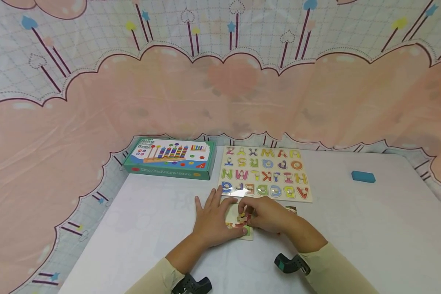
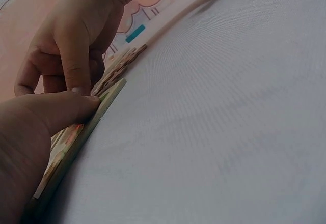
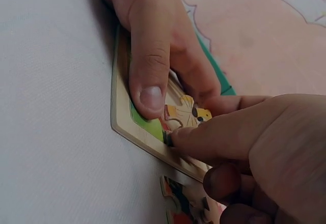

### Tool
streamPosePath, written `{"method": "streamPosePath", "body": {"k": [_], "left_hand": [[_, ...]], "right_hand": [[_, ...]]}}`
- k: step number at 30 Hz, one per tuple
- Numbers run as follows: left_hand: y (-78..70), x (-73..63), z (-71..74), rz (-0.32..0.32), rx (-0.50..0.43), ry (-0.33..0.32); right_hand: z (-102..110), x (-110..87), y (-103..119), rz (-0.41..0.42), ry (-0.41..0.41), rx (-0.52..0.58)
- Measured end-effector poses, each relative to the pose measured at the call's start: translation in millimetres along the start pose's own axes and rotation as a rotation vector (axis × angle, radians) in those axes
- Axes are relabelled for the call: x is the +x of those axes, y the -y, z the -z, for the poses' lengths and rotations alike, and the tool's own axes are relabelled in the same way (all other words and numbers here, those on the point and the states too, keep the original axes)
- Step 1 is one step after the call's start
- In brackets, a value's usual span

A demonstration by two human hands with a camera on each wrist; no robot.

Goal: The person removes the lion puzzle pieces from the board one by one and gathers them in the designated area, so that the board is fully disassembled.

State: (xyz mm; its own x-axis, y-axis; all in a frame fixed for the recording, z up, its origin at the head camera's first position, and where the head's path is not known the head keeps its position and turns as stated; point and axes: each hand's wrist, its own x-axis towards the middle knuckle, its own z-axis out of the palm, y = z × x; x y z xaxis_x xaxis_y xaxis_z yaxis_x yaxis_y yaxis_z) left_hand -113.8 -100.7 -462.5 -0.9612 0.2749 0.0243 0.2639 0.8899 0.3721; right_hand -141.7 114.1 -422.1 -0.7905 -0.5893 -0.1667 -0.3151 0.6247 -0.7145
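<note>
A small wooden jigsaw tray [image 3: 120, 113] lies on the white tabletop between both hands. My left hand [image 1: 212, 222] rests over the tray's left side with fingers spread, its thumb pressing on a green part of the picture near the lower edge. My right hand [image 1: 270, 215] pinches a puzzle piece [image 3: 187, 114] showing a yellow-and-tan animal face with whiskers, low over the picture area. Part of that piece is covered by the right fingers. Beside the tray, below the right hand, lie loose jigsaw pieces [image 3: 184, 198] with dark, red and green print.
Behind the hands lies a wooden alphabet board [image 1: 266, 175] with colourful letters. A green ring game box [image 1: 169, 159] stands at its left. A blue block [image 1: 363, 177] sits far right. Patterned pink cloth [image 1: 220, 98] hangs behind the table.
</note>
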Motion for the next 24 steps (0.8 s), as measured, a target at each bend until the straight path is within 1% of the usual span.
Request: {"method": "streamPosePath", "body": {"k": [3,12,17,24], "left_hand": [[0.3,0.2,-1.4,0.007,-0.003,0.002],[-1.3,1.3,-0.7,0.022,-0.006,0.022],[-1.1,1.3,0.8,0.023,0.006,0.03],[0.1,1.2,-0.3,0.019,0.0,0.028]], "right_hand": [[1.7,-1.6,-1.0,0.002,-0.01,0.042],[12.6,-12.3,0.9,-0.034,-0.026,0.19],[18.0,-20.8,-4.4,-0.031,-0.028,0.232],[20.0,-31.7,-16.6,-0.044,-0.028,0.282]]}}
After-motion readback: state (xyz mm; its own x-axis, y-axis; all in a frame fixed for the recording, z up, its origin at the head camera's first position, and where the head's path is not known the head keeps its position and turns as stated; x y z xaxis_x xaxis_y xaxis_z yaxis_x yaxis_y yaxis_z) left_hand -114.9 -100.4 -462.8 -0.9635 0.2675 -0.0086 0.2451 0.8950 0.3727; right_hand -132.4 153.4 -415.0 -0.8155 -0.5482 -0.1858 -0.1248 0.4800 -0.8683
